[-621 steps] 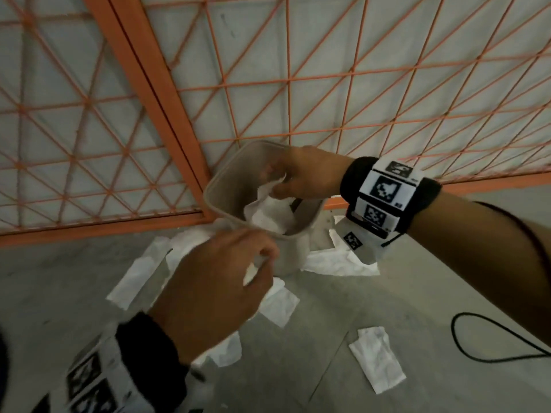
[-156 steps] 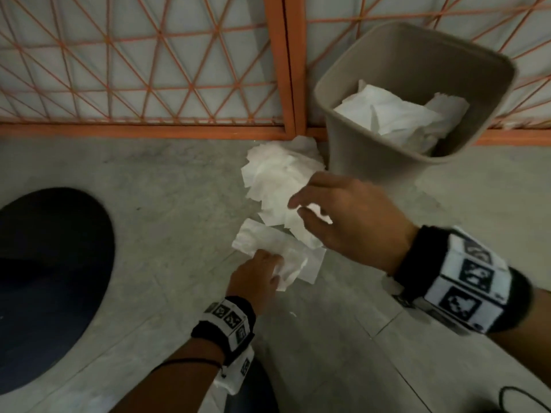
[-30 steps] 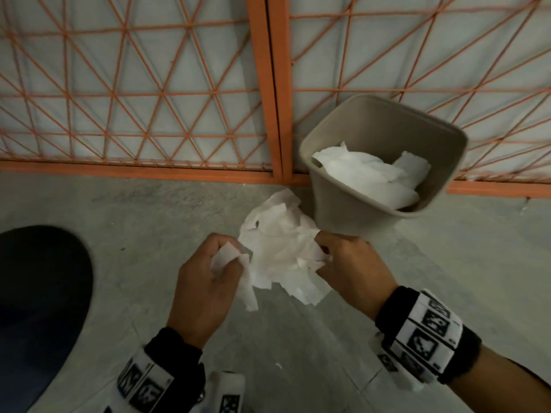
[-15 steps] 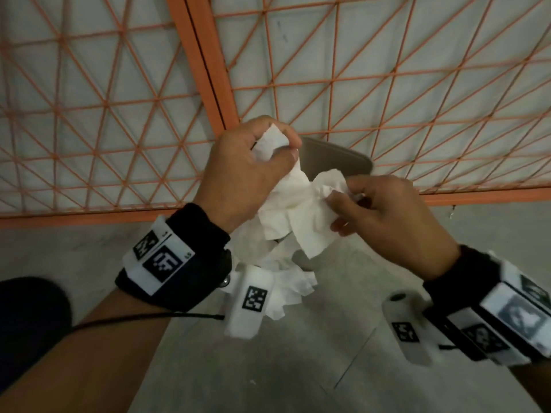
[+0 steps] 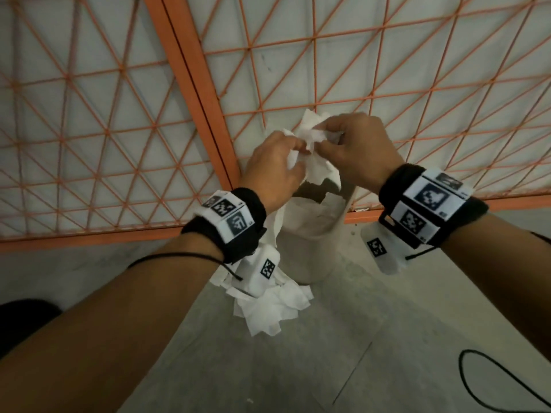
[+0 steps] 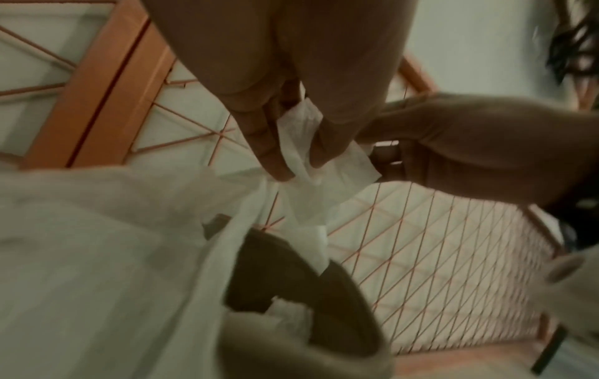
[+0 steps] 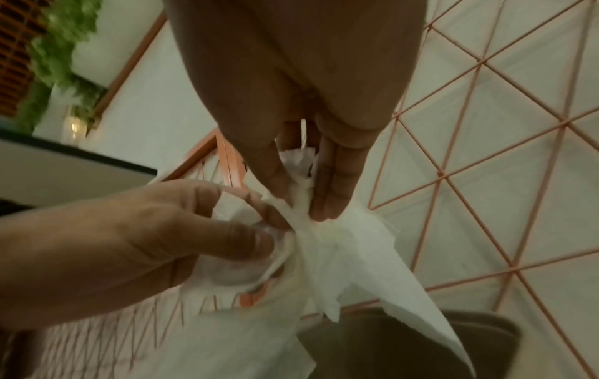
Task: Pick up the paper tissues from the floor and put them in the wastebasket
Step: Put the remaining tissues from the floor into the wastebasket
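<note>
Holding a big bunch of white paper tissues (image 5: 313,150) up in the air, I have both hands close together, right over the wastebasket (image 5: 310,234). My left hand (image 5: 274,171) has its fingers curled around one side of the bunch. My right hand (image 5: 354,150) pinches the other side between thumb and fingers (image 7: 333,184). From my left wrist view, I see my finger and thumb squeezing a crumpled bit of tissue, and my right hand is just beside it. Some tissue hangs down from my hands toward the open top of the basket. More tissue hangs low under my left wrist (image 5: 268,305), in front of the basket. The basket is tan and stands on the grey floor (image 5: 387,338), up against an orange wire fence (image 5: 190,79). White tissue already shows inside it in the left wrist view. A black cable (image 5: 489,380) lies on the floor to my right. Both my wrists wear black bands with black and white square tags (image 5: 423,210).
</note>
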The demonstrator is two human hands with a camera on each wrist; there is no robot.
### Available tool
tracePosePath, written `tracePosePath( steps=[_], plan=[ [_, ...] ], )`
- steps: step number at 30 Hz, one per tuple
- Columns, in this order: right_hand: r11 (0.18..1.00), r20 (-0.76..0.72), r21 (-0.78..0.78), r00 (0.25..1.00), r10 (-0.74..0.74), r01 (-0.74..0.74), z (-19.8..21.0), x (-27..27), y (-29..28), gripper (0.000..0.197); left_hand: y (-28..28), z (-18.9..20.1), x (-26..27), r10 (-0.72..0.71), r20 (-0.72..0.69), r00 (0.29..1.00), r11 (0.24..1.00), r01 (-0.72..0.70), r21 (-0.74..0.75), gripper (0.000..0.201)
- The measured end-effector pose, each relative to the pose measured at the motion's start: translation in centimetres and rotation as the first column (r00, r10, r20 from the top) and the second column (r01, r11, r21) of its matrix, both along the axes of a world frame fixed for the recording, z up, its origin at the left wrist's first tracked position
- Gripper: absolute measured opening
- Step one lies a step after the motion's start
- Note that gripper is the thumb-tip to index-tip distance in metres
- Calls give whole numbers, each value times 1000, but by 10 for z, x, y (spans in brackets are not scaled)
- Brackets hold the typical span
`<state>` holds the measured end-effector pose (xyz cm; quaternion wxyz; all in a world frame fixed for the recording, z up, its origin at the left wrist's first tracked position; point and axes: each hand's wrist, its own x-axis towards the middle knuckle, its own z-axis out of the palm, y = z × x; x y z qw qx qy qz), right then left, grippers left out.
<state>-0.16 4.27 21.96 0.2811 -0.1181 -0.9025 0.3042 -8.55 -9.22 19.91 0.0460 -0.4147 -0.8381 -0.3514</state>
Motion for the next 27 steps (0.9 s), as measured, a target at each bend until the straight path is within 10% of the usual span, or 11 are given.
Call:
tracePosePath(
  steps=[5, 8, 14, 19, 27],
  plan=[
    [982, 281, 171, 959, 34, -85, -36, -8, 8, 24, 3, -23, -12, -126, 131, 983, 813, 178, -554, 30],
    [961, 399, 247, 917, 17, -126, -51, -16, 8, 25, -7, -27, -13, -160, 197, 967, 723, 251, -643, 33],
    [894, 744, 245, 664, 75, -375, -65, -40, -8, 30, -73, -24, -6, -83, 219, 972, 992, 103, -79, 23],
    [846, 915, 132, 392, 96, -516, -62, -42, -27, 38, -136, -86, -33, 221, 296, 929, 970, -242, 37, 15],
    [897, 387, 270, 892, 232, -351, -29, -1, -63, 35, -149, -222, -88, 326, 362, 873, 794, -45, -606, 49]
  ],
)
